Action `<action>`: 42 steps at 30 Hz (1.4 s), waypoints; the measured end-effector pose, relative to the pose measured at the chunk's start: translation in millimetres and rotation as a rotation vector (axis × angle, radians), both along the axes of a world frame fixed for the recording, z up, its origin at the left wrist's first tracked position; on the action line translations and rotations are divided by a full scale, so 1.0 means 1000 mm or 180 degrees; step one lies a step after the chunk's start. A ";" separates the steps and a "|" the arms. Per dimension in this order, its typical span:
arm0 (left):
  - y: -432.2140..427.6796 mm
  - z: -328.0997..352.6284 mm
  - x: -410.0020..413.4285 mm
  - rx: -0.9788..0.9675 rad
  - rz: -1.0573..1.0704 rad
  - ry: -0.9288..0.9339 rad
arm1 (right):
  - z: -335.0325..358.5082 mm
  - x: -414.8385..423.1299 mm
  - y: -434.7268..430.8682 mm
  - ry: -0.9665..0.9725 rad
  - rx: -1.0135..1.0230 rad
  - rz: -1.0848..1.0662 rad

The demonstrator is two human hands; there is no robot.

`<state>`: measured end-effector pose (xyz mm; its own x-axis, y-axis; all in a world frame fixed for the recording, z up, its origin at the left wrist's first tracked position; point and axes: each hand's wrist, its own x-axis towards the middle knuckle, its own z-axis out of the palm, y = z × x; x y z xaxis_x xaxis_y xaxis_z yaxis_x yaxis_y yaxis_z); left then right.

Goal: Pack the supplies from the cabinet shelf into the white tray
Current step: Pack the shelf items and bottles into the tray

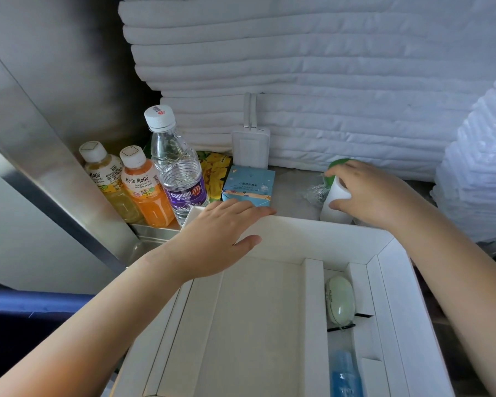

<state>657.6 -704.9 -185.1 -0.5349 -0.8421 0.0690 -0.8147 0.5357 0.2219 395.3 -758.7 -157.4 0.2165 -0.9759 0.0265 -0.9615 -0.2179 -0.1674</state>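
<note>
While the left hand rests flat-fingered on the white cardboard tray's far rim, the right hand grasps a white, green-topped cylindrical container just beyond that rim; the next move likely calls for lifting it over.

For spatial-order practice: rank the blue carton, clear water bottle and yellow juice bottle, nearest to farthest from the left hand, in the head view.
From the left hand:
1. Blue cardboard carton, just beyond its fingertips.
2. Clear plastic water bottle, to the left.
3. Yellow juice bottle, farthest left.
</note>
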 end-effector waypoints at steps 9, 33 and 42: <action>-0.002 -0.001 0.000 -0.0051 -0.0043 0.0011 | 0.007 0.001 0.007 0.0045 -0.0139 0.0054; 0.001 0.062 0.068 -0.1918 0.1323 0.0485 | 0.011 0.047 0.021 -0.0163 -0.0618 0.0944; -0.008 0.055 0.065 -0.2107 0.1235 0.0700 | 0.009 0.069 -0.006 0.0142 0.0058 0.1223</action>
